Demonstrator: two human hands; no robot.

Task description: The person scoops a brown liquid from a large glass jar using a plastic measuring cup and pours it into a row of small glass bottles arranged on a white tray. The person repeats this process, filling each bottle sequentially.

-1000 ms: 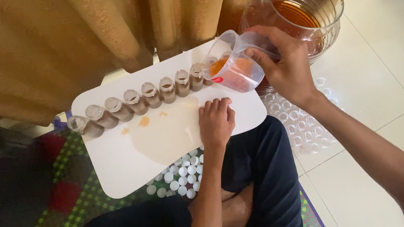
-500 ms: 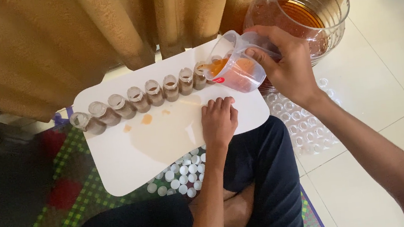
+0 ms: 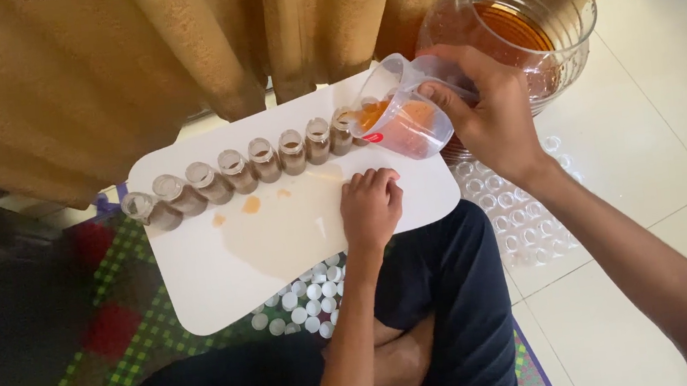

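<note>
The right hand (image 3: 493, 118) grips a small clear measuring cup (image 3: 403, 114), fingers wrapped tight round its far side, and tips it leftward so its spout hangs over the right end of a row of little bottles (image 3: 247, 169). That row runs slantwise along the far edge of a white board (image 3: 226, 290), rising from lower left to upper right, so the cup sits just beside the last bottle. The left hand (image 3: 370, 207) lies palm-down on the board, fingers loosely curled and holding nothing, nearer the bottles' middle. Orange liquid fills the cup's lower part; a big glass jar (image 3: 529, 20) stands behind.
</note>
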